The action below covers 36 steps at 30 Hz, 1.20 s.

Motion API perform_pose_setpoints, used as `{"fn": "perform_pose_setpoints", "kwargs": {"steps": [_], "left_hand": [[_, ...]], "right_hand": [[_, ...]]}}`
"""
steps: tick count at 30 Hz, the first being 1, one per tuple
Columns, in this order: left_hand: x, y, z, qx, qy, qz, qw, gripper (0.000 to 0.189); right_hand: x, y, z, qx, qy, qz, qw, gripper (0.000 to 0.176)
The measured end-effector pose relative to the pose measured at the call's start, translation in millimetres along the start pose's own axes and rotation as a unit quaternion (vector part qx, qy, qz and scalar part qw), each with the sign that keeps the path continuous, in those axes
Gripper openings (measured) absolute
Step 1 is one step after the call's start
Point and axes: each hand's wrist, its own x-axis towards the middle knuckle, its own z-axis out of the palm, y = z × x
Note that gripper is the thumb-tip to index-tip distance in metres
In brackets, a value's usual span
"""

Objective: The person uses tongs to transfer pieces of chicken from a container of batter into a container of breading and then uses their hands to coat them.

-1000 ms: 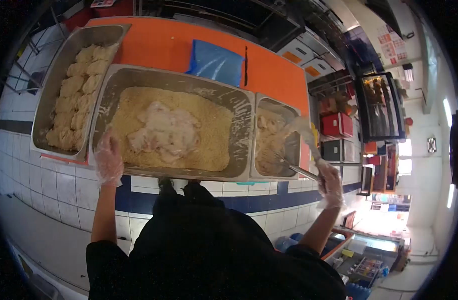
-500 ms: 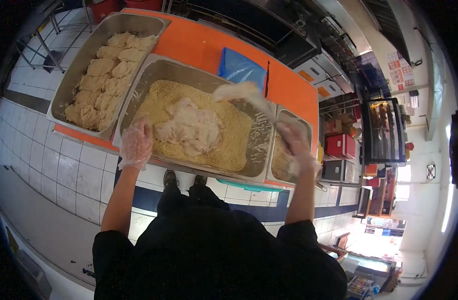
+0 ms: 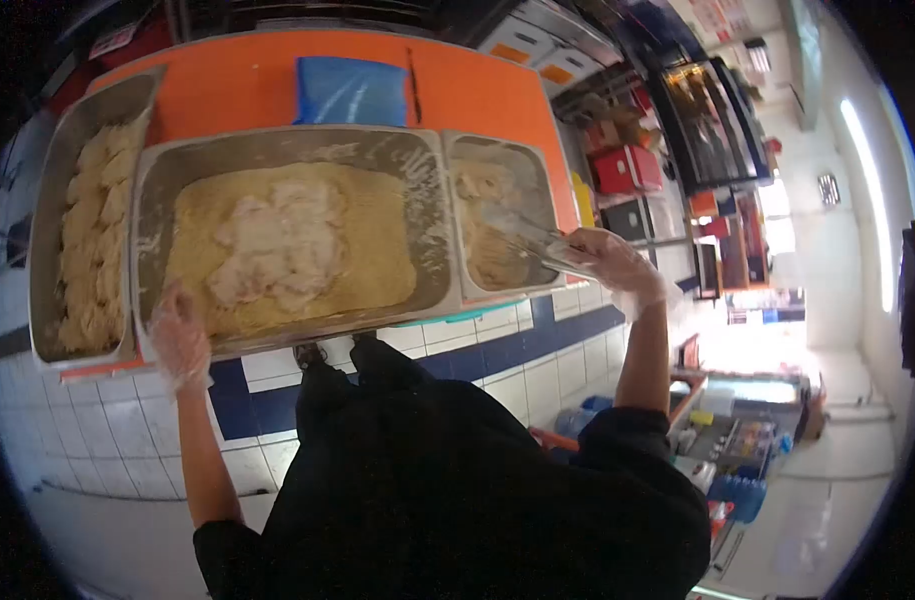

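My left hand [image 3: 181, 338], in a clear plastic glove, is at the front left corner of the large metal tray [image 3: 443, 215], its fingers loosely curled with nothing seen between them. Pale coated meat pieces [image 3: 282, 242] lie bunched on yellowish crumbs [image 3: 379, 245] in this tray. My gloved right hand [image 3: 609, 262] is closed round metal tongs [image 3: 552, 248], whose far end reaches over the smaller metal tray [image 3: 552, 200] on the right. That end is blurred. Pale, wet-looking contents [image 3: 487, 245] are in the smaller tray.
A third tray [image 3: 45, 250] at the left holds several breaded pieces [image 3: 99, 230]. Behind the trays, a blue plastic bag [image 3: 351, 91] lies on the orange tabletop [image 3: 217, 85]. Farther right are a red cooler [image 3: 625, 170] and a glass display case [image 3: 712, 120].
The view has turned, so the trays appear farther left. A long pale piece that hung from the tongs over the large tray is gone from them; the tongs are now over the smaller tray.
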Motion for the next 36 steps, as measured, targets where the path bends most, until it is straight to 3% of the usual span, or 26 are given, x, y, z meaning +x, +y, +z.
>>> {"fn": "perform_pose_setpoints", "kwargs": {"steps": [1, 2, 4, 5, 8, 10, 12, 14, 18, 19, 23, 24, 25, 28, 30, 32, 34, 36], "left_hand": [[0, -4, 4, 0.012, 0.018, 0.0, 1.0, 0.024], [1, 1, 2, 0.013, 0.014, 0.013, 1.0, 0.024], [5, 10, -12, -0.024, -0.028, -0.024, 0.999, 0.025], [5, 8, -10, -0.018, -0.031, -0.014, 0.999, 0.025], [6, -18, 2, -0.021, -0.054, -0.029, 0.998, 0.028], [7, -31, 9, -0.033, 0.013, 0.009, 0.999, 0.031], [9, -37, 5, -0.011, -0.014, 0.001, 1.0, 0.032], [12, -26, 1, 0.008, -0.037, -0.014, 0.999, 0.033], [10, -24, 1, -0.033, -0.048, -0.03, 0.998, 0.035], [11, -24, 2, -0.081, -0.039, -0.051, 0.995, 0.035], [12, -21, -4, -0.041, -0.08, -0.102, 0.991, 0.035], [11, -20, -5, -0.041, -0.063, -0.055, 0.996, 0.035], [11, -19, -5, -0.041, -0.047, -0.008, 0.998, 0.035], [11, -11, -4, -0.018, -0.011, 0.025, 0.999, 0.034], [12, -18, -2, -0.039, -0.024, -0.005, 0.999, 0.033], [11, -19, 0, -0.061, -0.038, -0.032, 0.997, 0.033], [10, -16, 0, -0.015, -0.002, 0.01, 1.0, 0.032], [10, -10, -5, -0.016, -0.022, -0.007, 1.0, 0.031]], "right_hand": [[-4, -9, -3, -0.048, -0.01, 0.02, 0.999, 0.028], [10, 21, 4, -0.039, -0.007, 0.029, 0.999, 0.028], [48, 96, 32, -0.221, -0.062, -0.112, 0.967, 0.026], [47, 87, 29, -0.21, -0.06, -0.109, 0.97, 0.026], [55, 51, 24, -0.248, -0.192, -0.108, 0.944, 0.026], [64, 47, 35, -0.281, -0.197, -0.108, 0.933, 0.023], [69, 57, 50, -0.32, -0.201, -0.109, 0.919, 0.021], [73, 72, 70, -0.446, -0.055, -0.254, 0.856, 0.02], [84, 83, 93, -0.457, -0.008, -0.245, 0.855, 0.02], [88, 88, 91, -0.455, 0.004, -0.272, 0.848, 0.016], [90, 103, 57, -0.441, -0.003, -0.329, 0.835, 0.011], [90, 104, 52, -0.445, -0.021, -0.252, 0.859, 0.01], [89, 108, 41, -0.444, -0.02, -0.254, 0.859, 0.01], [78, 109, 0, -0.38, -0.061, -0.25, 0.889, 0.017], [64, 101, -21, -0.254, -0.046, -0.151, 0.954, 0.024], [73, 116, -16, -0.261, -0.06, -0.153, 0.951, 0.028], [74, 120, -14, -0.268, -0.074, -0.158, 0.947, 0.031], [67, 114, -13, -0.351, 0.058, -0.186, 0.916, 0.031]]}}
